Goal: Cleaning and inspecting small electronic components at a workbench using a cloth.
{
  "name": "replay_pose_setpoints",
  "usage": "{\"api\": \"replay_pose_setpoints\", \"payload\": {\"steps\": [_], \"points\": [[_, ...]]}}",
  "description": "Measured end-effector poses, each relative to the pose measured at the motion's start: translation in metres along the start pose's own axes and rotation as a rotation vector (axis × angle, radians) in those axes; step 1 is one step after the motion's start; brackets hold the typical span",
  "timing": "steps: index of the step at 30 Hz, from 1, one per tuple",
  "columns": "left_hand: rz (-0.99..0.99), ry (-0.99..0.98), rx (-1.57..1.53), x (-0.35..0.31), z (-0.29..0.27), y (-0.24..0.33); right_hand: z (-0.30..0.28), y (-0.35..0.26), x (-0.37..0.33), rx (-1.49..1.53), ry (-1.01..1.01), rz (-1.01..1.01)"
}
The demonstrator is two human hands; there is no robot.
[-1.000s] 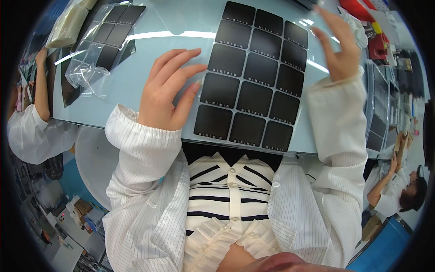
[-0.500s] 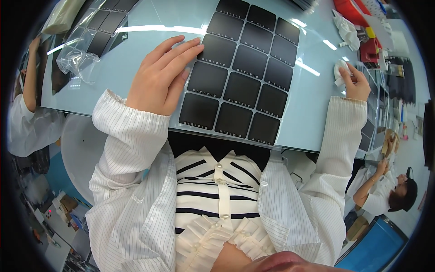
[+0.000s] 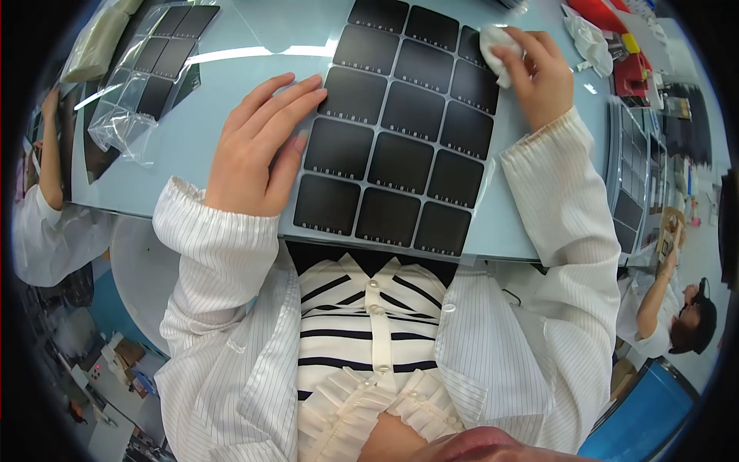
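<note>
A sheet of dark, rounded rectangular panels (image 3: 399, 163) in a grid, with small light marks along each panel's lower edge, lies on the glass-like tabletop in front of me. My left hand (image 3: 255, 150) rests at the sheet's left edge, fingers stretched out, fingertips touching or just beside the border. In my right hand (image 3: 545, 83) a crumpled white wipe (image 3: 497, 55) is pinched. The wipe lies over the sheet's upper right edge and hides part of a panel there.
Similar dark panels (image 3: 173, 55) and a crumpled clear plastic bag (image 3: 123, 131) lie at far left, near a plastic-wrapped roll (image 3: 96, 42). A crumpled white tissue (image 3: 589, 40) and red container (image 3: 633, 79) sit at far right. More panel sheets (image 3: 627, 212) lie right. Co-workers sit on both sides.
My right hand has moved left and away from me with the wipe, from the table's right side onto the sheet's upper right edge. My left hand and the sheet appear slightly further left.
</note>
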State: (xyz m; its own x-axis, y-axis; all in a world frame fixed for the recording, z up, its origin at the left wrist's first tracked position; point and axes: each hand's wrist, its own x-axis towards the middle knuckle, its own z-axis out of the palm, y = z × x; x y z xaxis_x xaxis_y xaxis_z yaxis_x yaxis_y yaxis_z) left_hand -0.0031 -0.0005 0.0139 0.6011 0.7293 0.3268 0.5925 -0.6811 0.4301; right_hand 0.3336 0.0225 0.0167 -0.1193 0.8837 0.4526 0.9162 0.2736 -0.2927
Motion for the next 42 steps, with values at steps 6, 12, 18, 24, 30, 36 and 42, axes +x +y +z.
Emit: {"api": "replay_pose_setpoints", "payload": {"steps": [6,12,18,24,30,36,42], "points": [[-0.057,-0.045,-0.017,-0.007,-0.008,0.003,-0.002,-0.084,-0.040,0.310,-0.275,-0.216],[-0.045,-0.045,-0.057,0.000,-0.006,0.007,-0.004,-0.049,-0.034,0.203,-0.089,-0.160],[-0.043,-0.051,-0.059,-0.002,-0.008,0.004,0.004,-0.009,-0.004,0.105,0.031,-0.099],[-0.058,-0.059,-0.079,-0.003,-0.007,0.004,-0.014,-0.091,-0.035,0.329,-0.436,-0.266],[-0.021,-0.035,-0.077,0.001,-0.006,0.002,-0.019,-0.008,-0.022,0.225,-0.139,-0.100],[-0.043,-0.042,-0.056,-0.006,-0.006,0.000,-0.024,-0.064,-0.054,0.311,-0.270,-0.218],[-0.014,-0.024,-0.012,-0.004,0.000,-0.003,-0.020,-0.087,-0.070,0.354,-0.367,-0.298]]}}
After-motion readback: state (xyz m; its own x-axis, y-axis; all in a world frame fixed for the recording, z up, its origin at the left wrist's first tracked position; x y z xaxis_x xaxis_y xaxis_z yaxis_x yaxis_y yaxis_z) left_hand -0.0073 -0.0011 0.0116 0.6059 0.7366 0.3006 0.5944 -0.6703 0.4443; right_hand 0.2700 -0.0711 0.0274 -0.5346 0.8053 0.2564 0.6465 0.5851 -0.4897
